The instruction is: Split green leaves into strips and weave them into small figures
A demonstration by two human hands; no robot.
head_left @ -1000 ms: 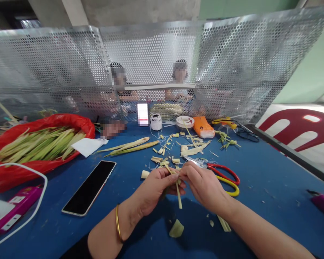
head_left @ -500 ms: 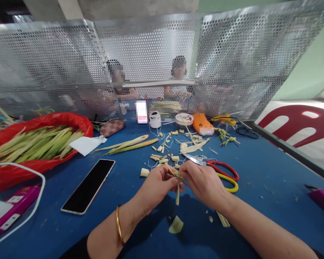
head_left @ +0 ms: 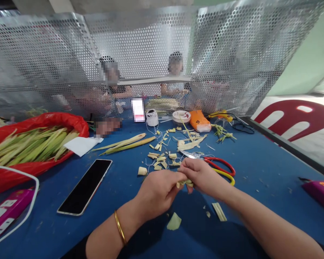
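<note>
A small pale-green leaf piece (head_left: pixel 188 183) is pinched between my left hand (head_left: pixel 161 187) and my right hand (head_left: pixel 202 175), whose fingertips meet over the blue table (head_left: pixel 140 235). Both hands are closed on it, and parts of it are hidden by the fingers. Scissors with red and yellow handles (head_left: pixel 223 166) lie just beyond my right hand, their blades pointing left. Cut leaf bits (head_left: pixel 157 156) and thin white threads are scattered past my fingertips. Nearer to me lie a flat leaf scrap (head_left: pixel 174 221) and a short ribbed strip (head_left: pixel 219 211).
On the left are a red bag of long leaves (head_left: pixel 37 168), a black phone (head_left: pixel 85 187) and a purple power strip (head_left: pixel 13 212). A tape roll (head_left: pixel 181 117) and an orange packet (head_left: pixel 199 121) stand before the perforated screen (head_left: pixel 148 43), with people behind it.
My left hand has turned over, its back now facing up. The leaf strip that hung below the fingers no longer hangs there. The view has shifted slightly.
</note>
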